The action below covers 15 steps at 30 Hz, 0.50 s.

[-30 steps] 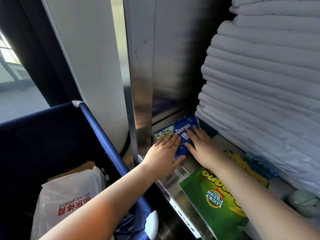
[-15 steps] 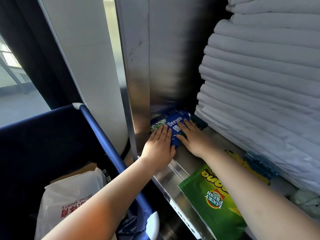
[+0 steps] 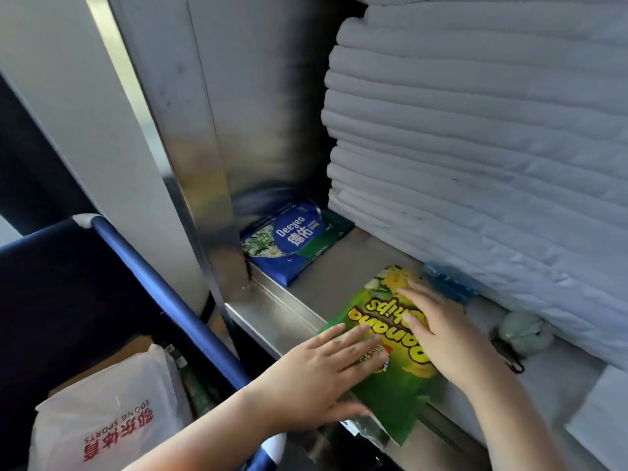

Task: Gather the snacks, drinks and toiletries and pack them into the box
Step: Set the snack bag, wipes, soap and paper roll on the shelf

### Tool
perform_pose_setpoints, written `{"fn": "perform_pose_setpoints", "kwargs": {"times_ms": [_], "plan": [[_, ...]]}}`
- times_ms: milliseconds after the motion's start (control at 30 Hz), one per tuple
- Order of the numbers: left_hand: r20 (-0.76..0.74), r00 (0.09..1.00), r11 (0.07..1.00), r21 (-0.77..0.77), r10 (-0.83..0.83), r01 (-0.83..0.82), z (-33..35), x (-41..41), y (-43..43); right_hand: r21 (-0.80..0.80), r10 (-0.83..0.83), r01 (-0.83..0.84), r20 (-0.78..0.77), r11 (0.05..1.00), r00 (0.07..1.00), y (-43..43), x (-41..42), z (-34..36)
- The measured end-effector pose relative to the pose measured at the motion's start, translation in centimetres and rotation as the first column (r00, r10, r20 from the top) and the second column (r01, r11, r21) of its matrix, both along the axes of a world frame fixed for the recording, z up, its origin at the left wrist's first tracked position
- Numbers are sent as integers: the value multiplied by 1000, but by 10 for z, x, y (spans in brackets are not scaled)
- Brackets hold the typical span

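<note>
A green banana chips bag (image 3: 387, 389) lies flat on the steel shelf (image 3: 292, 311), its near end hanging over the shelf's front edge. My left hand (image 3: 319, 375) rests flat on the bag's left side with straight fingers. My right hand (image 3: 438, 331) lies flat on the bag's upper right part, fingers spread. A blue Deeyeo wipes pack (image 3: 292, 243) lies in the shelf's back left corner, apart from both hands. A blue-tinted plastic packet (image 3: 448, 283) peeks out under the linen at the right.
Folded white linen (image 3: 475, 147) is stacked high on the shelf's right side. A pale green round case (image 3: 525, 333) with a black clip lies beside it. A blue-framed cart bin (image 3: 163, 300) at the left holds a white EDONG SPORTS bag (image 3: 102, 419).
Both hands left the blue wipes pack in the back corner and moved toward me onto the green banana chips bag. The view has come closer to the shelf.
</note>
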<state>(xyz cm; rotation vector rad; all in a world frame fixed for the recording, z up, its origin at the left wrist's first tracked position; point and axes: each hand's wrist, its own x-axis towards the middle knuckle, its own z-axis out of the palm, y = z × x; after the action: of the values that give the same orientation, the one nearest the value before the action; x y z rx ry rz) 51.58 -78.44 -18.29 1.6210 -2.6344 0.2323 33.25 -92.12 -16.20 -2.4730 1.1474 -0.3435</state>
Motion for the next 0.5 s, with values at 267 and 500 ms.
{"fn": "perform_pose_setpoints", "kwargs": {"times_ms": [267, 500], "plan": [[143, 989, 999, -3, -48, 49, -9, 6, -1, -90, -24, 28, 43, 996, 999, 15, -13, -17], [105, 994, 994, -109, -9, 20, 14, 33, -9, -58, 23, -20, 57, 998, 998, 20, -8, -21]]}}
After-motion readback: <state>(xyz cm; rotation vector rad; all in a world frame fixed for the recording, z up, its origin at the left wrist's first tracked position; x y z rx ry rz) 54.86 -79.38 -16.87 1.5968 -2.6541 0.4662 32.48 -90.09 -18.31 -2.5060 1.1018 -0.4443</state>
